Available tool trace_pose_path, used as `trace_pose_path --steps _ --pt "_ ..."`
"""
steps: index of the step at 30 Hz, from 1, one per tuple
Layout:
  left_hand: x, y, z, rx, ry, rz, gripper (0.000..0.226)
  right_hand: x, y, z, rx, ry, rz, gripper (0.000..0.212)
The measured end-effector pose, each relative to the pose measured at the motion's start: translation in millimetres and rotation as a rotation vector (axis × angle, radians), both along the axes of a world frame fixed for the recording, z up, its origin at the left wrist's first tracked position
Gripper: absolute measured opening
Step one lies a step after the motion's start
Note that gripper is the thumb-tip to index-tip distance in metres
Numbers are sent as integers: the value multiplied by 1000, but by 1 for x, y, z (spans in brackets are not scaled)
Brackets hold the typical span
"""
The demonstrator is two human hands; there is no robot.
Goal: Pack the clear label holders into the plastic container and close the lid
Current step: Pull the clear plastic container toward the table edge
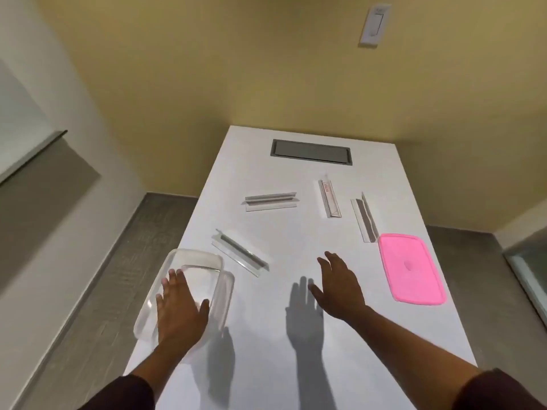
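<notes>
A clear plastic container [197, 261] stands open at the table's near left edge. My left hand [177, 309] lies over its near part, fingers spread, thumb at its right wall. My right hand [340, 285] hovers open above the bare tabletop, holding nothing. Several clear label holders lie scattered on the white table [296, 335]: one [241, 253] just beyond the container, one [270, 201] farther back, one with a red mark [330, 199] and one [365, 220] at the right. The pink lid [410, 272] lies flat at the right edge.
A grey recessed cable hatch [311, 151] sits at the table's far end. The table is narrow, with grey floor [97, 291] on both sides. A yellow wall stands behind, with a white switch plate [374, 25].
</notes>
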State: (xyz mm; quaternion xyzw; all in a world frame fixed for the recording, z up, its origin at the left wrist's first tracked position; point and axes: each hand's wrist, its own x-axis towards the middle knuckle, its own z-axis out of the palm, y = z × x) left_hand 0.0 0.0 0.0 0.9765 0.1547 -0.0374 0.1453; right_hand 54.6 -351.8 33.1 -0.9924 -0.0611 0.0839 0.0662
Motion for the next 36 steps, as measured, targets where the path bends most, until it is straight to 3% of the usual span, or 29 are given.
trace_pose_path --steps 7,15,24,32,36 --pt "-45 28 -12 -210 10 389 104 -5 68 -27 144 152 22 65" --pt "-61 60 -27 -591 5 643 102 15 157 -49 379 257 93 63" --pt "-58 78 -38 -943 120 996 56 55 233 -43 754 451 -199 86" --pt "-45 84 -43 -1140 161 1000 49 77 254 -40 555 446 -80 60" --pt "-44 90 -41 -1155 125 1003 50 72 257 -40 525 465 -106 59"
